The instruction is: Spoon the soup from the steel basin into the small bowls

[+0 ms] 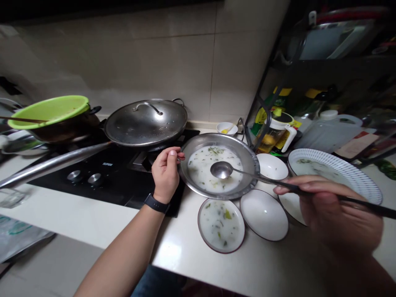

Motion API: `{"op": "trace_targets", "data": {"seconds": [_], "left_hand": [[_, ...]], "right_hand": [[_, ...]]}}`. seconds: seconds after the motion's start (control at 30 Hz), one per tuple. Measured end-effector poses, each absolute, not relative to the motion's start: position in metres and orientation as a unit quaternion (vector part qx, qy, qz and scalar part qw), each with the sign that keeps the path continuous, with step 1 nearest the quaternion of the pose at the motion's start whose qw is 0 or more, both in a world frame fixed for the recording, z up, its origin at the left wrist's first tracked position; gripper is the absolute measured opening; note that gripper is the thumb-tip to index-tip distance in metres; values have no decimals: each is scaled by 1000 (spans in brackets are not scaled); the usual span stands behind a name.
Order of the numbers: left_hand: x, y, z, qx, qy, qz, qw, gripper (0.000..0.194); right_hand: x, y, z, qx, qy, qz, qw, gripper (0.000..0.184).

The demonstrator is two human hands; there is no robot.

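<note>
My left hand (pixel 166 173) is closed on the left rim of a steel basin (pixel 247 156) that holds white soup with green bits and is tipped slightly. My right hand (pixel 334 214) grips the long dark handle of a metal ladle (pixel 221 169) whose bowl rests in the soup. Just below the basin sits a small bowl (pixel 220 225) filled with the same soup. Beside it is an empty white bowl (pixel 264 214), and another empty bowl (pixel 272 166) stands right of the basin. A blue-striped bowl (pixel 355 175) with soup is at the right.
A lidded wok (pixel 145 122) with a long handle sits on the black hob (pixel 102 177). A dark pot with a green bowl (pixel 49 110) on it stands at the left. Bottles, a glass jug (pixel 275 134) and a small white cup (pixel 227 128) crowd the back right.
</note>
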State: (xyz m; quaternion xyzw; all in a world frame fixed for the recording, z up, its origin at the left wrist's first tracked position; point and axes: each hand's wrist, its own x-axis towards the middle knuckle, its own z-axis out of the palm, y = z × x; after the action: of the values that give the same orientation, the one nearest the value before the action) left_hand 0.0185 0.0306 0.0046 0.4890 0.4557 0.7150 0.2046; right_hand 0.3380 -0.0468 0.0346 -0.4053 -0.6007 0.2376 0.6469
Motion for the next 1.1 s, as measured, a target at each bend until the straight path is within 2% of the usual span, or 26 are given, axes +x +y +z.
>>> {"op": "trace_targets", "data": {"seconds": [0.07,0.13,0.27,0.43,0.57,0.73,0.93,1.1], "left_hand": [[19,32,4,491,454,715,204,32],[18,33,3,493,452,714,208,32],[18,33,2,495,455,710,210,33],[17,33,1,504,455,704,207,35],[17,32,1,512,449,704,201,35],[17,33,1,514,443,708,196,34],[17,33,0,516,444,707,193,34],[18,32,1,518,443,707,189,33]], "right_hand": [[341,-49,43,-341,-632,275,639,17],[345,-52,50,-315,-674,310,592,20],[349,-59,59,-315,-743,320,496,19],[342,-59,57,-330,-750,334,466,19],[338,-54,52,-342,-739,342,468,20],[341,-49,44,-449,-668,355,475,31],[343,-42,49,-547,-522,457,469,41],[339,-41,58,-565,-459,453,515,34]]}}
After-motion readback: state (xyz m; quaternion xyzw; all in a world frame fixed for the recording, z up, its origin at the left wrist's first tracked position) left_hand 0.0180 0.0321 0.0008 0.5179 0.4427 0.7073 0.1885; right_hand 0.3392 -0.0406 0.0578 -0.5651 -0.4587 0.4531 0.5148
